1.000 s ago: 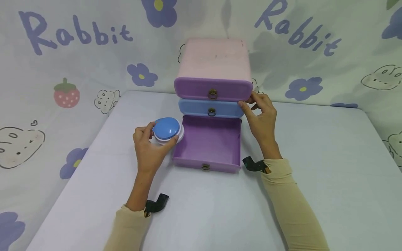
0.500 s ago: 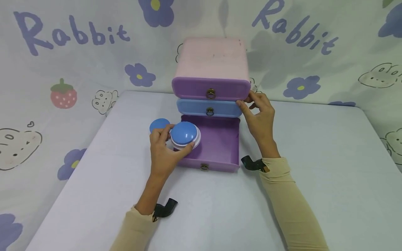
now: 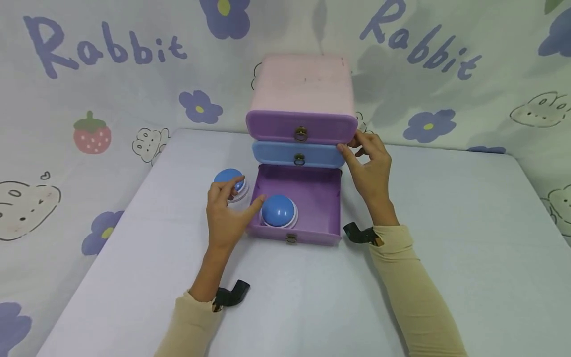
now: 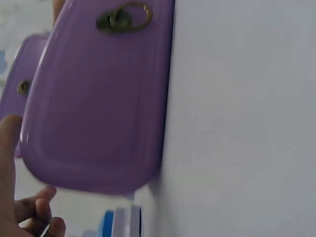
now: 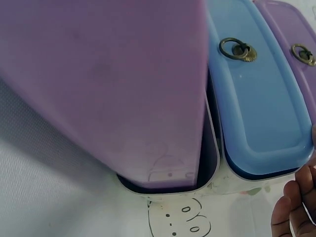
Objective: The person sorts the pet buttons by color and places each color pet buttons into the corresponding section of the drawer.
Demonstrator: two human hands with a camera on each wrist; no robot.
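A round push button with a blue dome and white base sits inside the pulled-out purple bottom drawer, toward its front left. My left hand is let go of it, thumb beside its dome and fingers loosely bent over the table. A second blue-domed button stands left of the drawer, partly behind those fingers; its white base shows in the left wrist view. My right hand grips the right edge of the pink drawer cabinet, its thumb at the corner of the blue middle drawer.
The purple top drawer and the blue one are pushed in, each with a brass ring pull. Behind the cabinet hangs a printed cloth. White table surface extends right and in front.
My left hand carried the button right, over into the bottom drawer, and released it, then drew back slightly left. The right hand stays at the cabinet's edge.
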